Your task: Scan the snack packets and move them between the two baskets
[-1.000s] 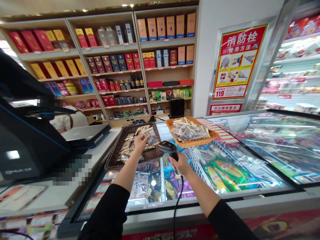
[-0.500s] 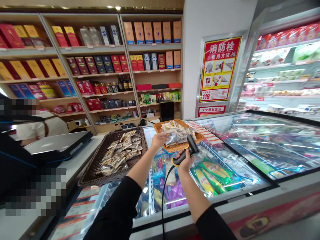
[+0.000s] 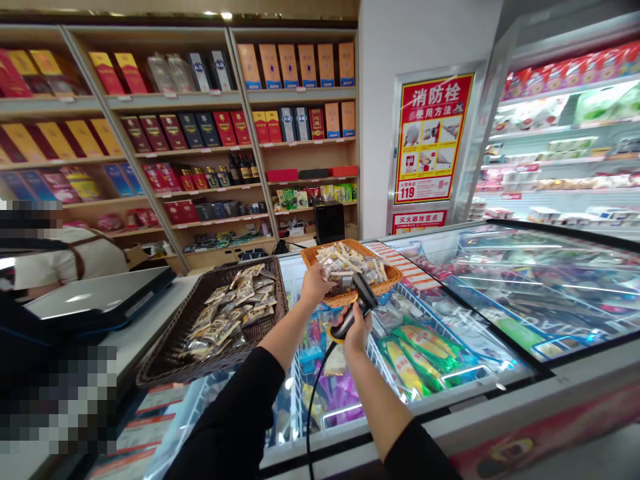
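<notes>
I count two baskets, one scanner and two hands at work here. One basket is orange and one is dark brown. Each has a big heap of little packets, too many to count: the orange one's packets and the brown one's packets. Far past the grips I count six tall orange boxes in the top row, three flat boxes lower down, and two red signs on the right. One person in a white top is far to the left of both grips.

The left grip is at the near left edge of the orange basket. Its fingers are bent by the packets there, but I can't tell if they are pinching one. The brown basket is to the left of this grip, well apart from it.

The right grip is closed around the handle of the black scanner, with the scanner's head poking up and away from it. A black cord hangs down to the left of this grip. Under both grips is a glass-topped freezer, with green corn packs to the right of the right grip
</notes>
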